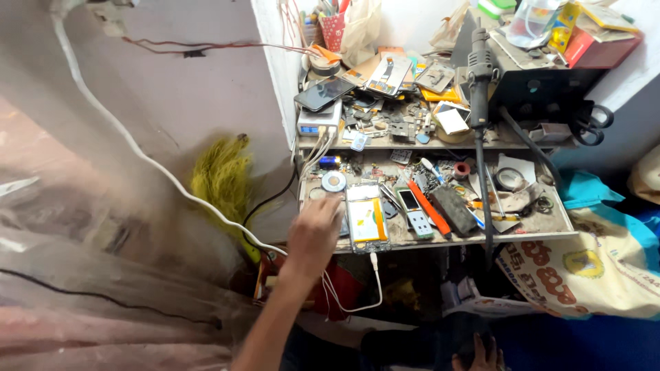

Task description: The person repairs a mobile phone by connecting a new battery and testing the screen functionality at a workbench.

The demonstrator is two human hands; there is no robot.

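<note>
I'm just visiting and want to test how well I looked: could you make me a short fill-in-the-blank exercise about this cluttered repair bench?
1. The left hand reaches onto the ____ shelf of the bench.
2. Beside that hand lies an opened phone with a ____ battery showing.
3. A ____ cable runs across the wall on the left.
4. The orange-handled tool lies to the ____ of the small keypad phone.

Missing words: lower; yellow; white; right
</note>
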